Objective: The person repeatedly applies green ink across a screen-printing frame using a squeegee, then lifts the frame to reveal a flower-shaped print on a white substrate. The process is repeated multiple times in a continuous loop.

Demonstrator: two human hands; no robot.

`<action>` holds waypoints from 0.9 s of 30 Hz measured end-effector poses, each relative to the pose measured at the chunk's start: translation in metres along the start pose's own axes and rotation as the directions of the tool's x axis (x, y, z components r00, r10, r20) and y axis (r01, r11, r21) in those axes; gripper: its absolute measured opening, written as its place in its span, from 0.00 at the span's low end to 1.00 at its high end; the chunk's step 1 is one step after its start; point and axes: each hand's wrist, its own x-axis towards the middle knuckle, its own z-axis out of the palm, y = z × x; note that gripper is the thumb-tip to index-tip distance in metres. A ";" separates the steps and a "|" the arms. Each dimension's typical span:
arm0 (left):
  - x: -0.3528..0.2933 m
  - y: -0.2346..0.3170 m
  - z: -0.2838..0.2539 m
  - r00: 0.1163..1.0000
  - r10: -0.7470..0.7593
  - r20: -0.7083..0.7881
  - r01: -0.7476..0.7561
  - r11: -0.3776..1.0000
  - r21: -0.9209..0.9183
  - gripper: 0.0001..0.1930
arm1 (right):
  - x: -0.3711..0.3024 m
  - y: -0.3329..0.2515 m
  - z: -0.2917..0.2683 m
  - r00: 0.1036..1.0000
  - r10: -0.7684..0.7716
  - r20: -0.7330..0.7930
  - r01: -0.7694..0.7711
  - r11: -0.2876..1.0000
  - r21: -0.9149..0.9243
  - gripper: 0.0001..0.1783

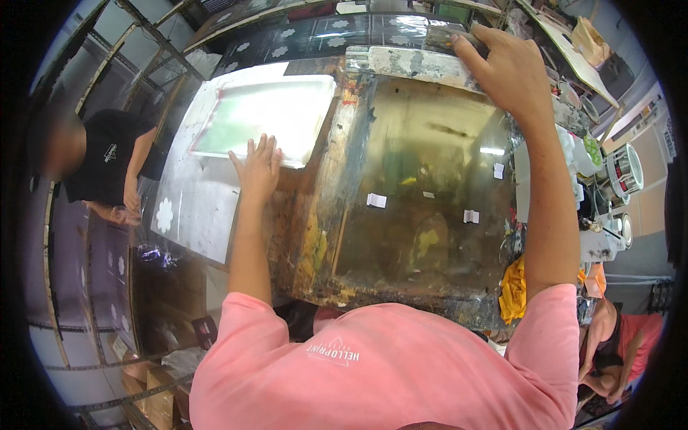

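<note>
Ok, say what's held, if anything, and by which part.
Left hand: no visible grip, rests on the near edge of white panel. Right hand: cannot tell.

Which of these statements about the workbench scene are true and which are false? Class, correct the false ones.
1. The left hand lies over the near edge of a pale panel. True.
2. Small white pieces lie on the glossy brown board. True.
3. The right hand is at the board's near left corner. False: the right hand is at its far right corner.
4. The person on the left wears a white shirt. False: the shirt is dark.
5. A crumpled yellow item shows by the board's near right corner. True.
</note>
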 end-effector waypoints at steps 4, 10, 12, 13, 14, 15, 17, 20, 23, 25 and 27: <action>0.009 -0.010 0.005 0.999 -0.014 -0.029 0.011 0.997 -0.076 0.25 | 0.001 -0.003 -0.003 1.000 0.013 0.013 -0.013 1.000 0.006 0.29; 0.034 -0.003 -0.030 0.992 -0.068 -0.104 0.039 0.966 -0.257 0.21 | -0.005 -0.003 -0.001 0.999 0.007 0.043 -0.007 1.000 0.011 0.31; 0.039 0.005 -0.054 0.975 0.025 -0.219 -0.083 0.962 -0.261 0.21 | -0.005 -0.003 -0.001 1.000 -0.002 -0.005 0.003 1.000 0.021 0.31; 0.038 0.013 -0.064 0.975 0.100 -0.197 -0.149 0.957 -0.250 0.21 | -0.004 -0.003 -0.001 1.000 -0.012 -0.024 0.012 1.000 0.022 0.31; 0.036 0.027 -0.069 0.978 0.151 -0.143 -0.182 0.953 -0.241 0.20 | -0.004 -0.003 -0.001 1.000 -0.009 -0.014 0.010 1.000 0.020 0.32; 0.031 0.046 -0.070 0.965 0.230 -0.125 -0.254 0.939 -0.234 0.19 | -0.004 -0.004 -0.001 1.000 -0.001 -0.002 0.001 1.000 0.015 0.32; 0.009 0.093 -0.061 0.929 0.316 -0.192 -0.355 0.906 -0.232 0.15 | -0.002 -0.005 -0.003 1.000 0.008 -0.002 -0.008 1.000 0.002 0.33; -0.016 0.165 -0.030 0.916 0.389 -0.100 -0.398 0.844 -0.359 0.18 | 0.001 -0.007 -0.007 0.997 0.023 0.072 -0.021 1.000 -0.021 0.33; -0.043 0.227 0.009 0.853 0.519 -0.056 -0.488 0.754 -0.439 0.29 | 0.003 -0.007 -0.009 0.998 0.036 0.057 -0.039 0.997 0.060 0.29; -0.063 0.258 0.029 0.797 0.599 0.076 -0.541 0.764 -0.351 0.44 | 0.000 -0.007 -0.008 0.999 0.033 0.033 -0.034 0.999 0.037 0.30; -0.070 0.283 0.043 0.764 0.645 0.003 -0.595 0.706 -0.384 0.53 | -0.001 -0.007 -0.006 0.998 -0.009 -0.066 0.011 1.000 0.024 0.30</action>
